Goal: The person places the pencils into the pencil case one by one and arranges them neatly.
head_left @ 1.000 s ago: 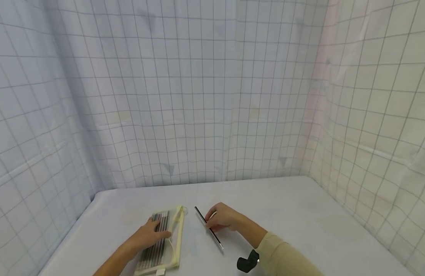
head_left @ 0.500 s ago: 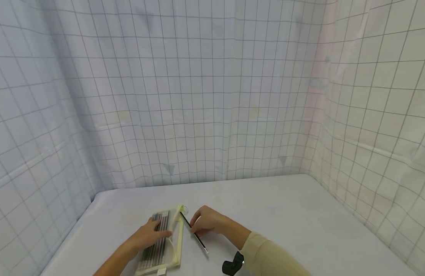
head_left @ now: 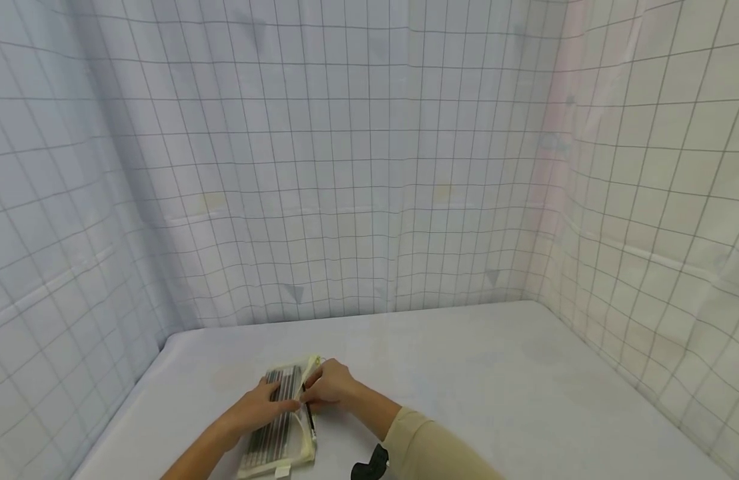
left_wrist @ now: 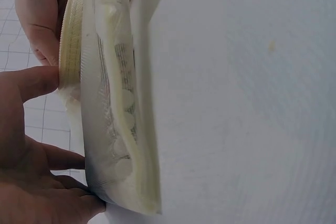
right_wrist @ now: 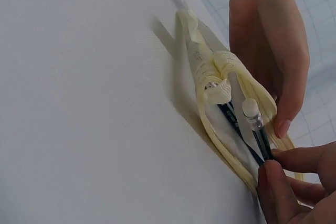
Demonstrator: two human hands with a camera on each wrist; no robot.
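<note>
A translucent pencil pouch (head_left: 296, 448) with a pale yellow zipper lies on the white table, several pencils visible through it. My left hand (head_left: 252, 412) rests spread on the pouch, its thumb at the zipper edge. Beside it, my right hand (head_left: 331, 385) pinches a dark pencil (right_wrist: 262, 141) with a white eraser end. In the right wrist view, the pouch's zipper (right_wrist: 210, 136) gapes, and the held pencil's eraser end overlaps the opening. Another dark pencil with lettering (right_wrist: 230, 118) lies inside. The held pencil's other end is hidden.
A black device (head_left: 369, 465) sits by the right sleeve (head_left: 432, 443). White grid-patterned cloth (head_left: 369, 167) hangs around the back and sides of the table (head_left: 465, 373).
My right hand has moved left with the pencil, from the table beside the pouch to the pouch's zipper edge. The left hand has stayed on the pouch.
</note>
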